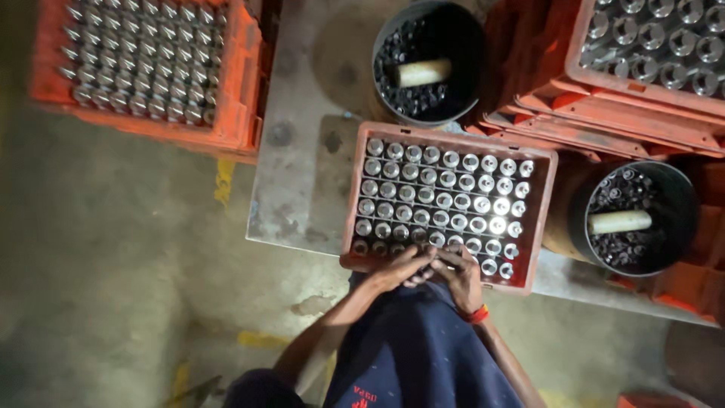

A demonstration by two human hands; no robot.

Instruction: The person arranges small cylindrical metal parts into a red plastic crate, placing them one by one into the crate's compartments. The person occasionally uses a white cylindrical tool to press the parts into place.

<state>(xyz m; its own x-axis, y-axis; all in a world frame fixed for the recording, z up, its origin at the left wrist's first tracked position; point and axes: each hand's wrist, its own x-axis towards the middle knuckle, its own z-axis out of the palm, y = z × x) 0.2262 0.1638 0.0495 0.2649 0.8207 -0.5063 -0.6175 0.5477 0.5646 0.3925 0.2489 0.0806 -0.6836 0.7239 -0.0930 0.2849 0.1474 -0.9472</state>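
The left hand (404, 268) and right hand (459, 273) hide the crate's (541, 219) nearest metal cylinders (442, 200).

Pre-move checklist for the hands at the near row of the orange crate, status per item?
1. Both hands at the near row: left hand and right hand sit together on it: ok.
2. Grip on a part: fingers overlap, held piece hidden: cannot tell.
3. Orange crate fully on the metal table: near edge overhangs toward the person: not ok.
4. Metal cylinders upright in rows: ok.
5. Near row full: hands cover it: cannot tell.
6. Black buckets within view: ok.
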